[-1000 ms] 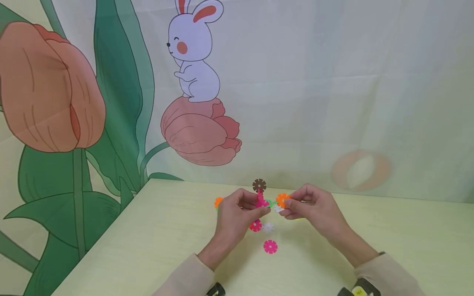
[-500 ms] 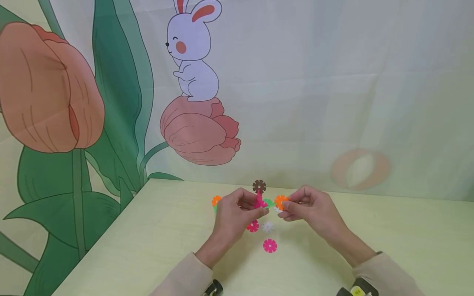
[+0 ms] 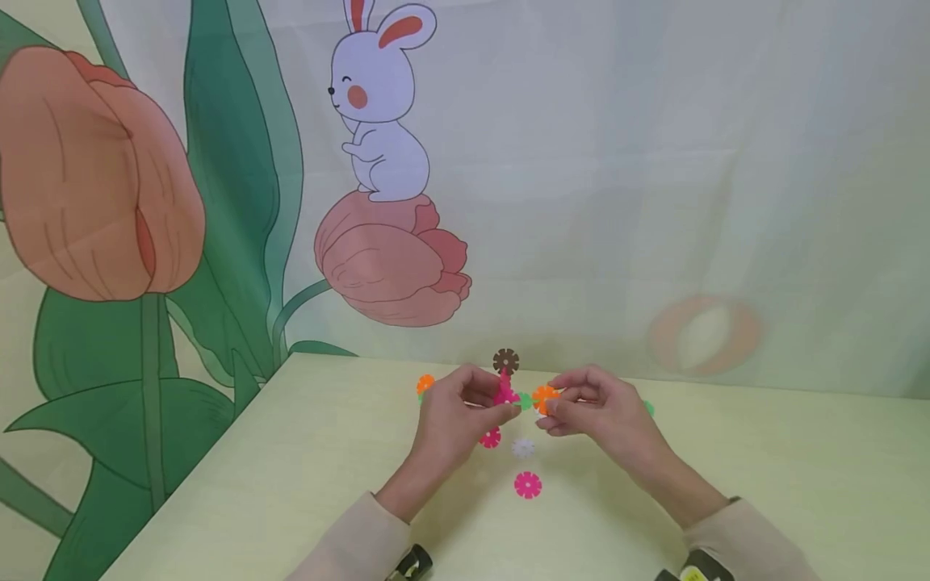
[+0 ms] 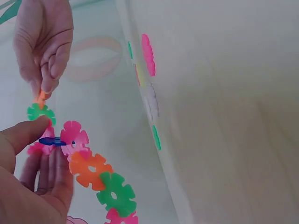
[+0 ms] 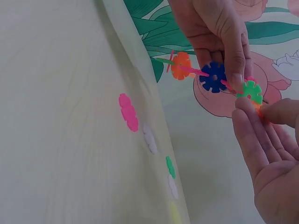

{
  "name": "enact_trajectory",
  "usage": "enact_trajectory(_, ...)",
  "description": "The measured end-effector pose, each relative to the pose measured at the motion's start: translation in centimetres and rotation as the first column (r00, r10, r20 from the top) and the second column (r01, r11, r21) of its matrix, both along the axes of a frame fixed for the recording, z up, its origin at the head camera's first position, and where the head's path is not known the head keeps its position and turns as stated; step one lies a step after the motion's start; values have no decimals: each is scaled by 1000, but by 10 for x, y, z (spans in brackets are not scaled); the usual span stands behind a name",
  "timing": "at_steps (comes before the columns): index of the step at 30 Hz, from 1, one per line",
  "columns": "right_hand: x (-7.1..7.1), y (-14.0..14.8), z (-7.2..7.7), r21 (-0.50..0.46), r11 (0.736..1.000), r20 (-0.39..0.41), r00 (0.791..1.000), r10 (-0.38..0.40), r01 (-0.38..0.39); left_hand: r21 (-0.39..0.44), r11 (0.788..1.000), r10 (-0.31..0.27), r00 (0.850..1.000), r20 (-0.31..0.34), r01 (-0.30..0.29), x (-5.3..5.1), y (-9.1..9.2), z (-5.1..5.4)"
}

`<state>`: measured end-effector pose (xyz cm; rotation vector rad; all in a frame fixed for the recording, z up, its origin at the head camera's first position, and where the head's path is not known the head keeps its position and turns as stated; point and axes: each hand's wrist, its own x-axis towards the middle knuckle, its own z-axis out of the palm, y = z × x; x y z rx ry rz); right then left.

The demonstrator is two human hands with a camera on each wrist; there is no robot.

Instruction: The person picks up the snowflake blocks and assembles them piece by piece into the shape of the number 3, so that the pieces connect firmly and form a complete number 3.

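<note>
My left hand [image 3: 454, 424] pinches a pink notched disc [image 3: 506, 395] between thumb and fingers. That disc belongs to a linked chain; in the left wrist view a blue disc [image 4: 52, 141], an orange disc [image 4: 91, 171] and a green disc [image 4: 117, 194] show in it. A brown disc [image 3: 505, 361] stands above the left fingers. Between the hands sits another green disc [image 3: 525, 401]. My right hand [image 3: 606, 407] pinches an orange disc [image 3: 545, 400], which meets the green one; whether they are fully joined I cannot tell.
On the pale table [image 3: 291, 484] a loose pink disc [image 3: 527, 485] lies nearest me, with a white disc [image 3: 523, 448] behind it. A green disc [image 3: 649, 409] shows beyond my right hand. Behind the table hangs a printed cloth [image 3: 552, 202] with a rabbit and tulips.
The right hand and its orange disc have moved slightly left, closer to the green disc. The left hand has shifted a little left, and a green disc has come into view behind the right hand.
</note>
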<state>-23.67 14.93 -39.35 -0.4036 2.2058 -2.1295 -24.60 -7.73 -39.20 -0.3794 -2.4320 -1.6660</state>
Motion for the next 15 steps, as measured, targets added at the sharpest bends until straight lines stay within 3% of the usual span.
enact_trajectory(5, 0, 1, -4, -14, 999, 55, 998, -42, 43, -19, 1000, -9, 1000, 28, 9, 1, 1, -2)
enact_trajectory(10, -2, 0, -7, -51, 997, 107, 993, -51, 57, -40, 998, 50, 997, -64, -52, 5, 2, -4)
enact_trajectory(15, -3, 2, -5, -63, 996, 104, 993, -57, 64, 6, 1000, -19, 997, -73, 20, 10, 6, -5)
